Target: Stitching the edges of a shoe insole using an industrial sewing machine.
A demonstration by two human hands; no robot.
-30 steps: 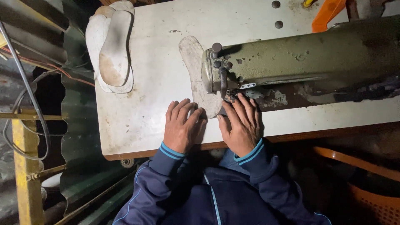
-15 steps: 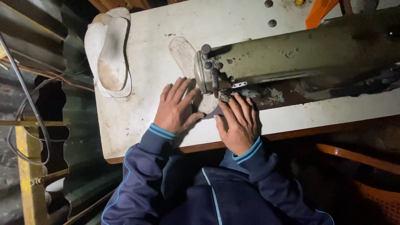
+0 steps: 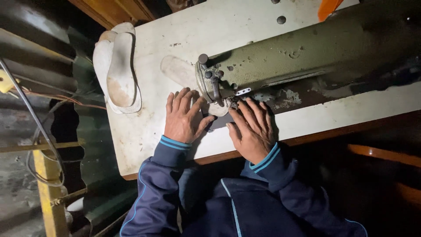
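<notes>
A pale shoe insole (image 3: 177, 71) lies flat on the white sewing table (image 3: 144, 140), running under the head of an olive-green sewing machine (image 3: 289, 57). My left hand (image 3: 183, 117) presses flat on the insole's near end, fingers spread, just left of the needle area. To the right of the needle, my right hand (image 3: 252, 129) rests flat on the machine bed, its fingertips touching the insole's edge. The needle and presser foot are mostly hidden by the machine head and my fingers.
A stack of pale insoles (image 3: 117, 70) sits at the table's far left corner. An orange object (image 3: 328, 8) shows at the top right. Corrugated metal sheeting (image 3: 83, 127), a yellow post (image 3: 48, 193) and a loose cable (image 3: 35, 127) are left of the table.
The view has shifted, so the table and machine sit higher and more to the right. Both hands stay pressed on the insole by the needle; more insole now shows beyond the machine head.
</notes>
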